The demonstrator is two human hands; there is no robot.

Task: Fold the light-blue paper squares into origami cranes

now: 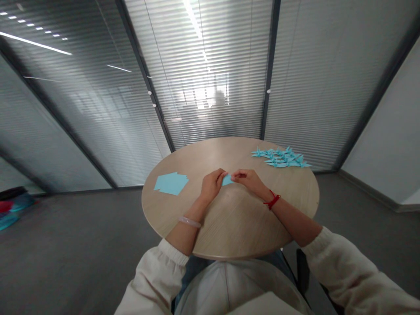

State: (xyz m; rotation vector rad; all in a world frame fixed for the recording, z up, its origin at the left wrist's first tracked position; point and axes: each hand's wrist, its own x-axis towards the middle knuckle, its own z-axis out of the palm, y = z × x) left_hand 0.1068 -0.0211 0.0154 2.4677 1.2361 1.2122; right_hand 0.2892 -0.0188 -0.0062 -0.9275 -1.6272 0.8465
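Note:
A small piece of light blue folded paper (227,180) is held between my two hands over the middle of the round table. My left hand (211,185) pinches its left side, thumb and fingers together. On the other side my right hand (249,179) grips the upper right edge with its fingertips. The fingers hide part of the paper, so its exact fold cannot be made out. Left of my hands lies a flat stack of light blue paper sheets (171,183). Several folded blue paper cranes (284,157) sit in a cluster at the table's far right.
The round wooden table (229,232) has its near edge close to my body. Glass partitions with blinds (213,57) rise behind it. A dark chair part (302,271) shows at lower right, and a bin-like object (16,201) stands on the floor at far left.

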